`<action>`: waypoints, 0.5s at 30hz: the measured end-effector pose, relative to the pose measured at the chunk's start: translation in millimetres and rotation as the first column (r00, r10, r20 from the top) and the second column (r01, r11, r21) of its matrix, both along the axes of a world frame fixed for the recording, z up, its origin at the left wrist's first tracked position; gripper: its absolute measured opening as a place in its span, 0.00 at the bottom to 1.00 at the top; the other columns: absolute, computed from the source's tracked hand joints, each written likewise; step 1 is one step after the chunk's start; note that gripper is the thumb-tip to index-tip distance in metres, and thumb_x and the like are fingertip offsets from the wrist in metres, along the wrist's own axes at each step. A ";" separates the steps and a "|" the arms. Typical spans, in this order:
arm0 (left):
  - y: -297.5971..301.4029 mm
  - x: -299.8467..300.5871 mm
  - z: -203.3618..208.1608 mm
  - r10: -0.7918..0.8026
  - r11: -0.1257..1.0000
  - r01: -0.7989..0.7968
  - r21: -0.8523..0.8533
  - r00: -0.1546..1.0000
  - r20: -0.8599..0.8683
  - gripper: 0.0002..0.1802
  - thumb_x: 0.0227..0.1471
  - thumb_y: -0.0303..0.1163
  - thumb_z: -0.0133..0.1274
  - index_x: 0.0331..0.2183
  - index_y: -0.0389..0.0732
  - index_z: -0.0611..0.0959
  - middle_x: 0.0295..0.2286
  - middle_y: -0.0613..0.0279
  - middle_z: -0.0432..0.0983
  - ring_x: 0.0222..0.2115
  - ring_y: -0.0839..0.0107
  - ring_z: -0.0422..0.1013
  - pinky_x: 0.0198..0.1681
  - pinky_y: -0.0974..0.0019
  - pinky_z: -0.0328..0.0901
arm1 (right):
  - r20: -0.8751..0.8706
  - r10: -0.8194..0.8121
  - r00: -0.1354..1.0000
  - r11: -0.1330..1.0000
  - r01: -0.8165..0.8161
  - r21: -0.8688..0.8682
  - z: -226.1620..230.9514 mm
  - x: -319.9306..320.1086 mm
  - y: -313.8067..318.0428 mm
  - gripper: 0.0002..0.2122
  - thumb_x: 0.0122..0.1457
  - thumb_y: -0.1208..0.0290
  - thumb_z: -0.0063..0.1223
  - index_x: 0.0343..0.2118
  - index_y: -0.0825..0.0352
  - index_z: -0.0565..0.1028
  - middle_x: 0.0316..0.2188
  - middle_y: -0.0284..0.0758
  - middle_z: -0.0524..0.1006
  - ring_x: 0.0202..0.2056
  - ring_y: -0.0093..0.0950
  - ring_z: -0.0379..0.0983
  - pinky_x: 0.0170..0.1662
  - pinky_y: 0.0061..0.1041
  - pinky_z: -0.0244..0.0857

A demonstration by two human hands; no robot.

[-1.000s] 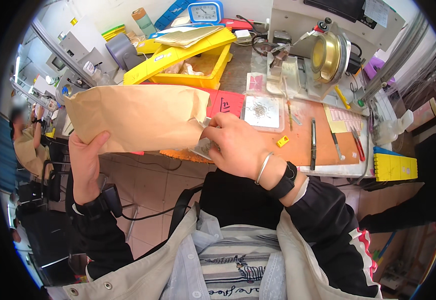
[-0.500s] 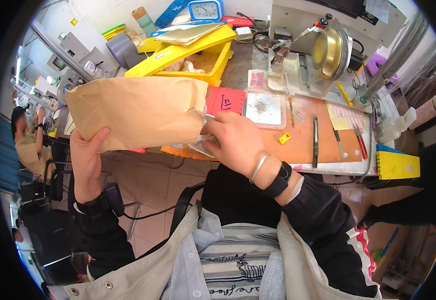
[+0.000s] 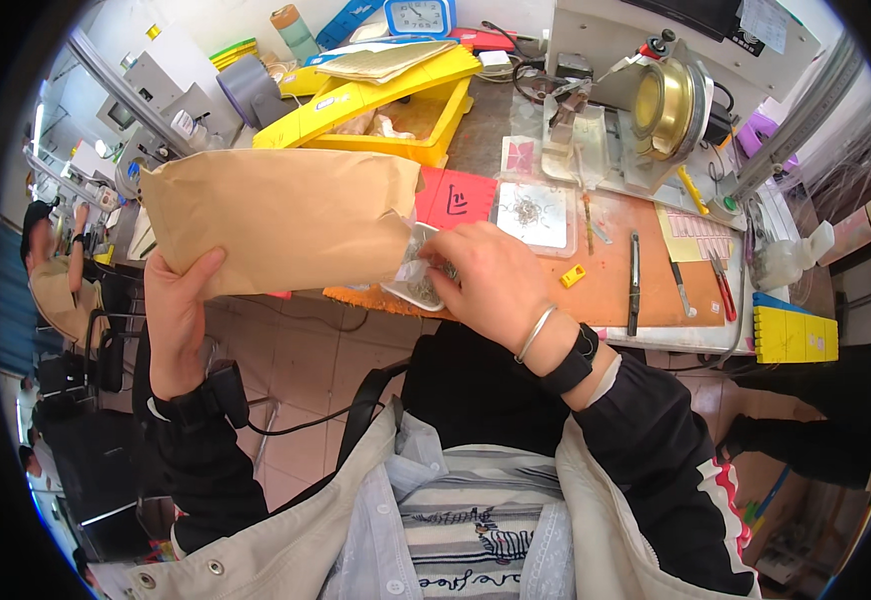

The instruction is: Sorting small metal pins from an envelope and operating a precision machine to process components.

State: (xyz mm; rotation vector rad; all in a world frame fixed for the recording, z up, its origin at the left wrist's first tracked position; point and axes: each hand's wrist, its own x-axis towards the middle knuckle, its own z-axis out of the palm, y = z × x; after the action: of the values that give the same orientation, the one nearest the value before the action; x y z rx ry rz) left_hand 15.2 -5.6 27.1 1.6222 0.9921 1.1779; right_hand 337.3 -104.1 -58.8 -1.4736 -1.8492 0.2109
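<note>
A brown paper bag (image 3: 286,215) is held up in front of me, tilted, its torn-looking open end toward the right. My left hand (image 3: 178,325) is closed on its lower left corner, thumb on the front. At the open end my right hand (image 3: 491,285) pinches what looks like a clear plastic bag (image 3: 411,270) poking out of the paper. Just under those fingers sits a small white tray (image 3: 421,294) with fine silvery bits in it, partly hidden by the hand and the paper bag.
Behind lie a red card (image 3: 453,200) and a white tray of small metal pieces (image 3: 534,215). Tweezers (image 3: 635,285), a yellow clip (image 3: 573,275) and red-handled pliers (image 3: 723,288) rest on the orange mat. A yellow bin (image 3: 436,130) and a machine with a brass drum (image 3: 661,108) stand farther back.
My right hand has shifted slightly right, away from the paper bag's mouth, and more of the small tray and clear plastic shows. The left hand keeps its grip.
</note>
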 end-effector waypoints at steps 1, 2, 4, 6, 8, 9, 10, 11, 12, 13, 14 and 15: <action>0.2 -0.1 0.0 -0.004 1.000 0.004 -0.014 1.000 -0.009 0.17 0.49 0.21 0.62 0.43 0.33 0.81 0.39 0.60 0.82 0.38 0.74 0.77 0.45 0.70 0.69 | 0.000 0.005 1.000 1.000 -0.005 -0.003 0.6 0.1 -0.4 0.07 0.50 0.72 0.59 0.33 0.63 0.78 0.28 0.35 0.77 0.35 0.38 0.74 0.40 0.35 0.69; 0.5 -1.0 -0.5 0.001 1.000 -0.001 -0.019 1.000 -0.009 0.17 0.49 0.21 0.62 0.43 0.33 0.81 0.39 0.60 0.82 0.38 0.74 0.77 0.45 0.70 0.69 | -0.048 -0.001 0.999 1.000 0.002 0.020 0.4 0.9 -1.5 0.09 0.49 0.73 0.58 0.35 0.64 0.77 0.30 0.36 0.77 0.36 0.38 0.74 0.41 0.35 0.69; 0.7 -3.6 -1.4 -0.008 1.000 0.008 -0.008 1.000 -0.003 0.17 0.49 0.21 0.62 0.43 0.33 0.81 0.39 0.60 0.82 0.37 0.74 0.77 0.45 0.70 0.69 | -0.097 -0.001 0.995 0.999 0.004 0.039 3.4 1.8 -3.1 0.11 0.48 0.75 0.57 0.36 0.64 0.77 0.32 0.37 0.76 0.37 0.39 0.73 0.42 0.35 0.69; 0.7 -4.1 -1.6 -0.004 1.000 0.004 -0.006 1.000 0.012 0.17 0.49 0.21 0.62 0.43 0.33 0.81 0.39 0.60 0.82 0.37 0.74 0.77 0.45 0.70 0.69 | -0.087 0.071 0.994 0.995 -0.064 0.082 10.1 3.5 -2.2 0.13 0.46 0.73 0.55 0.38 0.63 0.78 0.34 0.38 0.73 0.40 0.38 0.71 0.44 0.35 0.69; 0.9 -3.6 -1.5 -0.005 1.000 0.005 -0.002 1.000 0.027 0.17 0.49 0.21 0.62 0.43 0.34 0.81 0.39 0.60 0.82 0.38 0.74 0.77 0.45 0.70 0.69 | -0.061 0.099 0.993 0.991 -0.094 0.092 8.7 0.0 1.5 0.13 0.46 0.74 0.55 0.38 0.63 0.79 0.35 0.38 0.73 0.41 0.38 0.71 0.45 0.35 0.68; 1.4 -3.0 -1.6 -0.005 1.000 0.005 0.000 0.999 0.045 0.17 0.49 0.21 0.62 0.43 0.34 0.81 0.39 0.60 0.82 0.38 0.74 0.77 0.45 0.70 0.69 | -0.034 0.126 0.991 0.987 -0.122 0.103 8.1 -1.1 2.9 0.14 0.45 0.74 0.54 0.37 0.63 0.80 0.36 0.38 0.73 0.42 0.38 0.70 0.46 0.35 0.68; 2.1 -2.2 -1.8 -0.006 1.000 0.006 0.003 0.998 0.064 0.17 0.49 0.21 0.62 0.43 0.34 0.81 0.39 0.60 0.82 0.38 0.74 0.77 0.45 0.70 0.69 | -0.033 0.123 0.992 0.988 -0.119 0.102 8.1 -0.6 3.6 0.14 0.45 0.74 0.54 0.37 0.63 0.80 0.36 0.38 0.73 0.42 0.38 0.70 0.46 0.35 0.68; 1.5 -2.9 -0.8 -0.004 1.000 0.004 0.003 0.998 0.063 0.17 0.49 0.21 0.62 0.43 0.34 0.81 0.39 0.60 0.82 0.38 0.74 0.77 0.45 0.70 0.69 | -0.007 0.125 0.992 0.991 -0.125 0.056 8.9 -1.0 4.4 0.14 0.45 0.76 0.54 0.38 0.64 0.79 0.38 0.39 0.72 0.43 0.39 0.70 0.47 0.36 0.67; 1.1 -3.6 0.1 0.000 1.000 0.000 0.003 0.999 0.052 0.18 0.49 0.21 0.62 0.44 0.34 0.81 0.39 0.60 0.82 0.38 0.74 0.77 0.45 0.70 0.69 | 0.020 0.128 0.992 0.992 -0.128 0.009 9.3 -1.5 4.8 0.14 0.45 0.77 0.53 0.38 0.64 0.79 0.39 0.41 0.72 0.44 0.41 0.69 0.49 0.37 0.66; 0.8 -4.3 0.5 0.003 1.000 -0.004 0.002 0.999 0.042 0.18 0.49 0.21 0.62 0.44 0.34 0.81 0.39 0.60 0.82 0.38 0.74 0.77 0.46 0.69 0.69 | 0.019 0.130 0.991 0.991 -0.130 0.009 7.2 -0.7 4.6 0.14 0.45 0.77 0.53 0.38 0.64 0.79 0.39 0.41 0.72 0.44 0.41 0.69 0.49 0.37 0.66; 0.8 -5.1 0.1 0.005 1.000 -0.005 0.003 0.999 0.043 0.18 0.49 0.21 0.62 0.44 0.34 0.81 0.39 0.60 0.82 0.38 0.74 0.77 0.46 0.69 0.69 | 0.019 0.101 0.995 0.995 -0.101 -0.004 3.5 2.0 4.4 0.14 0.45 0.76 0.54 0.38 0.64 0.79 0.38 0.41 0.72 0.44 0.41 0.69 0.48 0.36 0.66; 1.2 -6.5 -1.0 0.005 1.000 -0.005 0.001 0.999 0.040 0.18 0.48 0.21 0.62 0.44 0.34 0.81 0.39 0.60 0.82 0.38 0.74 0.77 0.46 0.69 0.69 | 0.020 0.073 0.997 0.997 -0.072 -0.017 1.4 4.4 3.8 0.13 0.45 0.76 0.54 0.37 0.65 0.79 0.38 0.40 0.72 0.43 0.41 0.69 0.48 0.36 0.66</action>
State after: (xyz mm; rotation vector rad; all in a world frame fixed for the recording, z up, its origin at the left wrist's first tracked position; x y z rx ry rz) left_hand 8.7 -4.4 26.1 1.5920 0.9707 1.2103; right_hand 341.7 -100.2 -57.4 -1.4259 -1.9234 0.2478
